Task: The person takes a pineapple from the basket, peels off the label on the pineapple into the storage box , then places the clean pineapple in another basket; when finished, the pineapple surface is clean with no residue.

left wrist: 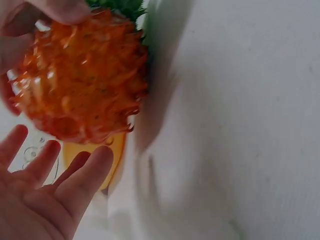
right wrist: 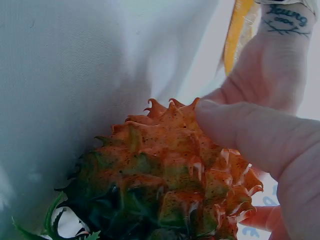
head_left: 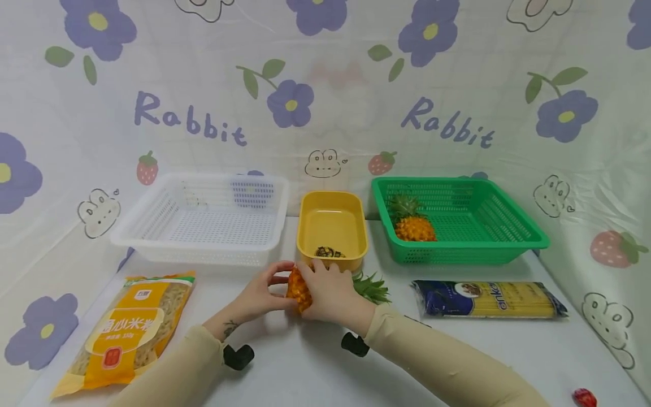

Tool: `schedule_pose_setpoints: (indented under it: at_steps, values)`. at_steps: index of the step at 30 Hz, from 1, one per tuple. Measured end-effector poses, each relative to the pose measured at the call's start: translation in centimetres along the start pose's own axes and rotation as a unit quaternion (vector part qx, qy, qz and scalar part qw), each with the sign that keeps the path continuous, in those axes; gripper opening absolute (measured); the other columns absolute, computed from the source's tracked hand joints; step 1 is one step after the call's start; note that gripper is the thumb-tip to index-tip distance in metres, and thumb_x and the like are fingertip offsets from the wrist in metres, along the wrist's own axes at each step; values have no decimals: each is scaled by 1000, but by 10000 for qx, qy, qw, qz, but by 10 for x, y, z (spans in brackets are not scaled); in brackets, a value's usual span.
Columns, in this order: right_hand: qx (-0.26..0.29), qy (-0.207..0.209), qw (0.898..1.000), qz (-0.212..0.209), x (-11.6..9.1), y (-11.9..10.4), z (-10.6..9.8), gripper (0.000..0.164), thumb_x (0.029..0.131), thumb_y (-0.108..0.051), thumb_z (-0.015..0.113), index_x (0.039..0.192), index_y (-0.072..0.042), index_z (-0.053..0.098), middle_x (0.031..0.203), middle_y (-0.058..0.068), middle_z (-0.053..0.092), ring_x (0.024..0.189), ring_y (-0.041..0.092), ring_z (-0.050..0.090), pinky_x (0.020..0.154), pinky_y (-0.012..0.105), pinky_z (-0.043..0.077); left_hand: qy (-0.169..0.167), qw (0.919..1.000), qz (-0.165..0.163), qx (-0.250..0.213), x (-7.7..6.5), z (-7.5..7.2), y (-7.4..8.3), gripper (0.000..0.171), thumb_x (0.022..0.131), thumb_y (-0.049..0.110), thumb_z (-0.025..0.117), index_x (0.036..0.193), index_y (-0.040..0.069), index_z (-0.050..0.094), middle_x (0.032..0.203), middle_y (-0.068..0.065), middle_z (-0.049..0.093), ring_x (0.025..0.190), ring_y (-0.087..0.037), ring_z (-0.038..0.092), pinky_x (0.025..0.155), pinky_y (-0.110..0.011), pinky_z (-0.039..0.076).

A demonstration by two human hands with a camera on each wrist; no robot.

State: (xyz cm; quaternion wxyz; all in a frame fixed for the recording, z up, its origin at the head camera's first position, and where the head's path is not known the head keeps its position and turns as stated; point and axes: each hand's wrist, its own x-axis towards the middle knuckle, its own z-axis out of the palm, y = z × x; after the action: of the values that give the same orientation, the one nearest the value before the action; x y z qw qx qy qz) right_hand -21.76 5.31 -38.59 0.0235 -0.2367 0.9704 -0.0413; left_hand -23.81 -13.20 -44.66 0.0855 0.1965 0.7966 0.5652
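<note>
An orange pineapple (head_left: 299, 291) lies on its side in front of the yellow tub (head_left: 333, 226), its green leaf crown (head_left: 372, 288) pointing right. My right hand (head_left: 333, 291) grips it from above, and the thumb presses its spiky skin in the right wrist view. My left hand (head_left: 259, 297) is at the pineapple's base end. In the left wrist view, the left fingers (left wrist: 82, 182) are spread and nearly straight, fingertips close to the orange skin. The palm side of the right hand is hidden by the fruit.
A white basket (head_left: 203, 247) stands back left. In the green basket (head_left: 468, 247), back right, lies another pineapple (head_left: 416, 229). An orange bag of dry noodles (head_left: 127, 330) lies left, a spaghetti pack (head_left: 493, 299) right, and a small red object (head_left: 585, 397) near the front right.
</note>
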Motion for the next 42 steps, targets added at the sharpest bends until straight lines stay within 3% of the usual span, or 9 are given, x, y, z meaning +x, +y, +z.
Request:
schedule_pose_setpoints:
  at_steps: [3,6,12,16,22,27,31,35,42]
  values:
    - [-94,66,9999,16,0,0,2,85,67,-44,78,138,-20,38,125,10,48,97,33,51,77,51,45,474,9986,-194,-150,-3,-7,2,59,80,17,71,131,9,43,134,-18,45,116,-38,50,83,-38,53]
    - [-83,43,10000,21,0,0,2,84,68,-40,78,138,-20,38,124,10,48,95,33,51,74,49,46,1176,9898,-555,-583,-5,-14,5,44,86,19,65,123,5,47,119,-17,54,102,-30,60,79,-37,55]
    - [-162,110,9998,-15,-3,-1,3,82,68,-34,77,139,-19,37,122,10,48,91,31,51,63,41,47,2459,9441,-1325,-1749,-9,-26,12,34,90,25,59,109,3,42,85,-2,57,68,-14,66,65,-31,57]
    - [-269,200,9994,-111,-7,-2,3,81,68,-34,77,138,-18,38,122,10,49,91,29,50,60,38,47,2991,9131,-1592,-2270,-10,-34,11,50,90,29,57,122,4,28,94,-8,53,61,-12,65,64,-29,57]
    - [-349,171,9989,-253,-13,-2,1,80,68,-33,77,136,-17,39,120,8,49,94,29,48,63,40,48,3409,8630,-1697,-3318,-8,-48,13,73,90,27,57,139,8,6,117,-12,41,66,-12,65,75,-28,55]
    - [-401,124,9981,-462,-19,1,0,78,67,-29,78,134,-18,40,122,6,47,97,29,48,64,40,50,3684,8248,-1666,-3952,-3,-56,17,71,91,21,56,138,14,4,114,-4,37,91,-20,61,85,-30,52]
    - [-454,23,9960,-764,-27,6,-2,79,66,-25,79,134,-19,39,125,5,45,103,29,47,65,40,51,3858,8043,-1589,-4231,1,-61,17,66,91,15,56,134,15,7,114,-3,34,101,-24,54,88,-30,50]
    - [-635,-148,9895,-1289,-35,15,-6,81,66,-27,82,134,-20,39,126,3,45,108,28,46,64,36,52,4054,7851,-1479,-4443,4,-64,18,59,90,8,56,129,14,12,113,-4,33,93,-21,53,88,-30,50]
    - [-1247,-558,9571,-2557,-43,37,-17,80,67,-35,81,134,-21,40,128,0,45,108,22,47,75,31,52,4232,7671,-1267,-4652,6,-67,14,42,90,5,55,119,14,25,109,-5,38,84,-19,54,84,-30,52]
